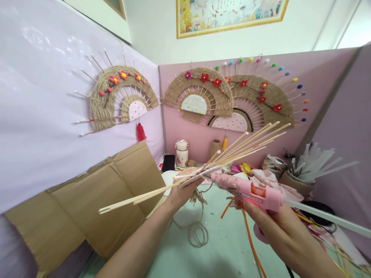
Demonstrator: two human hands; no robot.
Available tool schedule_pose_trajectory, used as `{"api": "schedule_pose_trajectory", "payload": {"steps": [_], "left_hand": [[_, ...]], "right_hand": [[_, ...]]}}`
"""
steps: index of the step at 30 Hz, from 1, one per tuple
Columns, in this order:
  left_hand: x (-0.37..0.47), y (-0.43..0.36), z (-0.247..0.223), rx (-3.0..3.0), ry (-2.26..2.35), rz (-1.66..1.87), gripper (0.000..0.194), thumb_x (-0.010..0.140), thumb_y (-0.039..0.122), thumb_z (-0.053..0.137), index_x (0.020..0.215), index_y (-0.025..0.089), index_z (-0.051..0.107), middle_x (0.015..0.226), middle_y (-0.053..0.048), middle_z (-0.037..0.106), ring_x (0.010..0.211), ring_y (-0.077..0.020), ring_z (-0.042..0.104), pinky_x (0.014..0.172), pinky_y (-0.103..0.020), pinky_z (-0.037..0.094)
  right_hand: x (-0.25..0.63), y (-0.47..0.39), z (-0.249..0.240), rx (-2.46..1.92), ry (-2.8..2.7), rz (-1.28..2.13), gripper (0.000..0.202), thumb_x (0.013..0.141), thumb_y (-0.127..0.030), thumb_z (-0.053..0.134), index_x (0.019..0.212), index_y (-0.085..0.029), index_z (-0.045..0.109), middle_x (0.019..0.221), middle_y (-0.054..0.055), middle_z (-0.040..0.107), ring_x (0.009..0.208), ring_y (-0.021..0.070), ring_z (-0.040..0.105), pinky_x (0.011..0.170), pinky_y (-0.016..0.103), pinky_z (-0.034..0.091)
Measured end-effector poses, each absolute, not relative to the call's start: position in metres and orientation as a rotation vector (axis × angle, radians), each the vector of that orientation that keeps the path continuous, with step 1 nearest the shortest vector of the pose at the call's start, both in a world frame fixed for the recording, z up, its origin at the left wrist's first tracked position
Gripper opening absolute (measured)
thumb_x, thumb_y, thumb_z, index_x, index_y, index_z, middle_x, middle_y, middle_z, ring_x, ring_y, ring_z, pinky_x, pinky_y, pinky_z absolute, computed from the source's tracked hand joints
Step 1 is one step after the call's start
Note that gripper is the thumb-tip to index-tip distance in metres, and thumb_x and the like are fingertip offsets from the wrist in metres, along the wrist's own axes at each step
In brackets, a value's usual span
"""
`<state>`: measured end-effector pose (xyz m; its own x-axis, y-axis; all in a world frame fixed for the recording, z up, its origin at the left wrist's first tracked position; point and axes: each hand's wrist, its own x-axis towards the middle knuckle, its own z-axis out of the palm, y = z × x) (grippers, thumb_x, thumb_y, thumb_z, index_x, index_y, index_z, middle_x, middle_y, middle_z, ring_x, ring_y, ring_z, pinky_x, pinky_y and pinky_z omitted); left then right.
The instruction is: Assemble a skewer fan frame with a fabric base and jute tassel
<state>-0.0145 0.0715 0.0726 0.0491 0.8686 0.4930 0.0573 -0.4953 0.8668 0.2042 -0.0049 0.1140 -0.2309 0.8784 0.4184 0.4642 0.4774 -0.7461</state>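
Observation:
My left hand (185,191) is closed around a fan frame of thin wooden sticks (243,148), which spread up to the right and jut out to the lower left. A pale half-round piece at the sticks' base is partly hidden by my fingers. In my right hand (269,224) is a pink hot glue gun (246,189), its nozzle at the base of the sticks; whether it touches cannot be made out. A long translucent glue stick (327,216) runs out of the gun's back. Loose twine (198,233) trails on the table below my left hand.
A folded cardboard sheet (84,200) stands at left. Twine-woven fans (203,83) hang on the partitions. Behind my hands are a white bottle (182,153) and a phone (168,163). A can of glue sticks (301,183), fabric scraps and an orange strip (251,241) lie right.

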Motion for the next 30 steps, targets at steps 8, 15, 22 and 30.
{"api": "schedule_pose_trajectory", "payload": {"steps": [8, 15, 22, 30], "left_hand": [[-0.0135, 0.0718, 0.0735, 1.686, 0.930, 1.555, 0.022, 0.080, 0.037, 0.072, 0.098, 0.025, 0.078, 0.102, -0.008, 0.075, 0.097, -0.0276, 0.069, 0.085, -0.039, 0.055], [-0.0156, 0.0752, 0.0711, 1.796, 0.940, 1.474, 0.029, 0.085, 0.040, 0.067, 0.104, 0.020, 0.075, 0.108, -0.008, 0.073, 0.101, -0.0253, 0.067, 0.089, -0.035, 0.053], [-0.0154, 0.0751, 0.0711, 1.809, 0.932, 1.483, 0.026, 0.086, 0.037, 0.066, 0.105, 0.021, 0.074, 0.108, -0.007, 0.073, 0.104, -0.0241, 0.067, 0.090, -0.033, 0.052], [-0.0151, 0.0751, 0.0711, 1.803, 0.971, 1.458, 0.026, 0.086, 0.039, 0.065, 0.101, 0.019, 0.074, 0.102, -0.008, 0.073, 0.101, -0.0243, 0.067, 0.089, -0.034, 0.052]], "right_hand": [[0.2032, -0.0065, 0.1190, -1.100, -1.879, 0.587, 0.035, 0.093, -0.052, 0.048, 0.079, -0.023, 0.062, 0.060, -0.002, 0.050, 0.057, 0.0149, 0.050, 0.049, 0.025, 0.045], [0.2009, -0.0086, 0.1210, -1.139, -1.857, 0.597, 0.038, 0.092, -0.053, 0.047, 0.076, -0.022, 0.062, 0.061, -0.003, 0.048, 0.057, 0.0141, 0.048, 0.052, 0.025, 0.044], [0.1993, -0.0131, 0.1207, -1.244, -1.775, 0.676, 0.038, 0.091, -0.056, 0.049, 0.077, -0.022, 0.062, 0.054, -0.005, 0.038, 0.046, 0.0112, 0.034, 0.040, 0.023, 0.031], [0.2014, -0.0074, 0.1165, -1.179, -1.820, 0.599, 0.039, 0.092, -0.054, 0.048, 0.082, -0.021, 0.066, 0.060, -0.002, 0.051, 0.049, 0.0118, 0.041, 0.042, 0.024, 0.037]]}}
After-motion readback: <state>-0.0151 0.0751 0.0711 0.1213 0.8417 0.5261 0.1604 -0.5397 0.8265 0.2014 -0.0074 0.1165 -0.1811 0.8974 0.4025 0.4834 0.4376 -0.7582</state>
